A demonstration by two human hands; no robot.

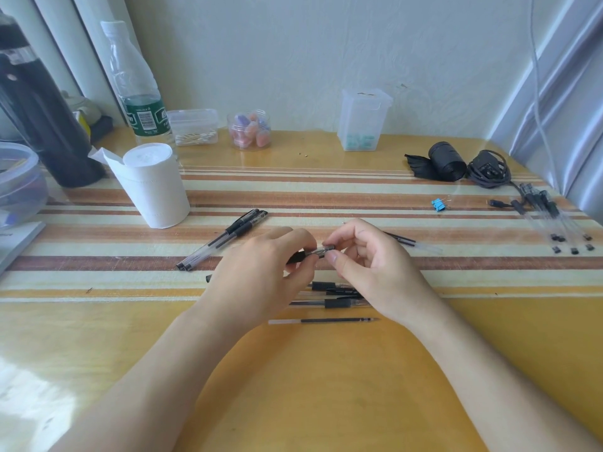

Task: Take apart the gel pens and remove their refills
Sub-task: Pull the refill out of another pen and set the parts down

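Note:
Both hands meet over the middle of the table on one gel pen (311, 254). My left hand (261, 272) grips its black grip section. My right hand (368, 262) pinches the pen's metal tip end between thumb and fingers. Two whole gel pens (225, 238) lie side by side to the left. Several pen parts (339, 293) lie under my hands, and a loose refill (326, 320) lies nearest me. Another refill (414, 244) pokes out behind my right hand. A bundle of clear pen barrels (554, 220) lies at the far right.
A tissue roll (151, 187) stands at left, with a water bottle (137, 89) and a dark flask (39, 115) behind it. Small plastic containers (249, 130) line the back edge. A black bag roll (445, 161), a cable (487, 169) and a blue clip (438, 204) lie at right.

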